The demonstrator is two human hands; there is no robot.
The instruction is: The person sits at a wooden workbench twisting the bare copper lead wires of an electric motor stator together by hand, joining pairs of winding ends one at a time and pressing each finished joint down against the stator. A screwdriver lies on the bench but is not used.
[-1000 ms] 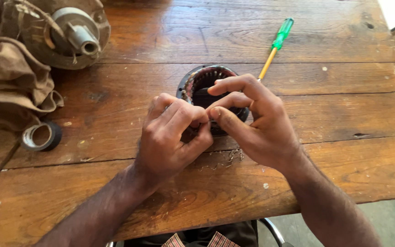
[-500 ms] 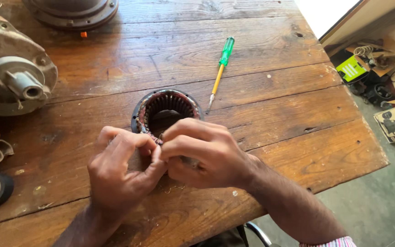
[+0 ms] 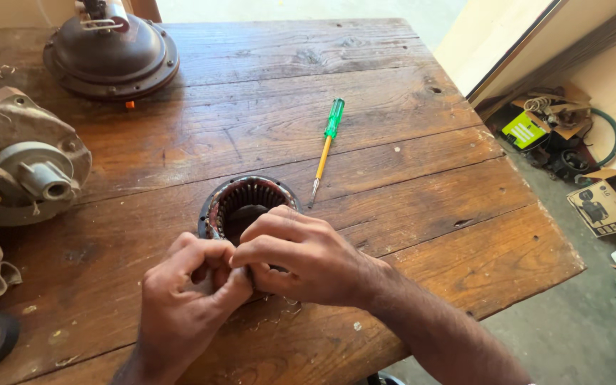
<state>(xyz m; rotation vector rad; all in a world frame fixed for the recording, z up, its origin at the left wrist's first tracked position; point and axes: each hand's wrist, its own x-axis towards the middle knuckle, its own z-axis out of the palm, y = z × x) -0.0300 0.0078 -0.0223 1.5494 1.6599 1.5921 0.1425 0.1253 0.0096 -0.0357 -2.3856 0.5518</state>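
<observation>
Two bare hands, left hand [image 3: 190,303] and right hand [image 3: 301,258], meet with fingertips pinched together at the near rim of a round, dark metal stator with copper windings [image 3: 244,205], near the front edge of the worn wooden tabletop [image 3: 408,178]. What they pinch is hidden. A green-handled screwdriver [image 3: 326,148] lies just beyond, toward the right edge.

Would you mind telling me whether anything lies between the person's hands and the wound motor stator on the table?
Nothing visible does. The left hand and right hand already meet at the near rim of the stator, fingertips pressed together there. The green-handled screwdriver lies apart, beyond and to the right.
</observation>
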